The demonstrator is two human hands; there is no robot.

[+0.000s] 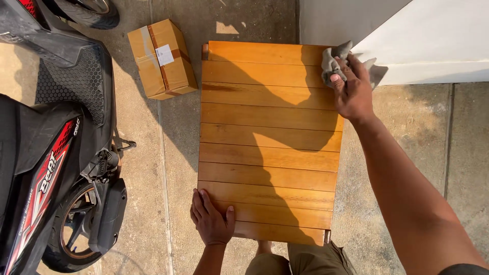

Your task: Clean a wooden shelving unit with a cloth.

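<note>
A slatted wooden bench (pixel 268 142) fills the centre of the frame, its smooth orange-brown planks glossy in the sun and crossed by shadow. At its upper right corner, the right hand (pixel 353 91) pinches a crumpled grey rag (pixel 333 63) against the wood. The left hand (pixel 211 220) lies spread flat on the lower left edge. A taped cardboard box (pixel 162 58) sits on rough concrete floor (pixel 407 147) at upper left, beside a black scooter (pixel 51 142).
</note>
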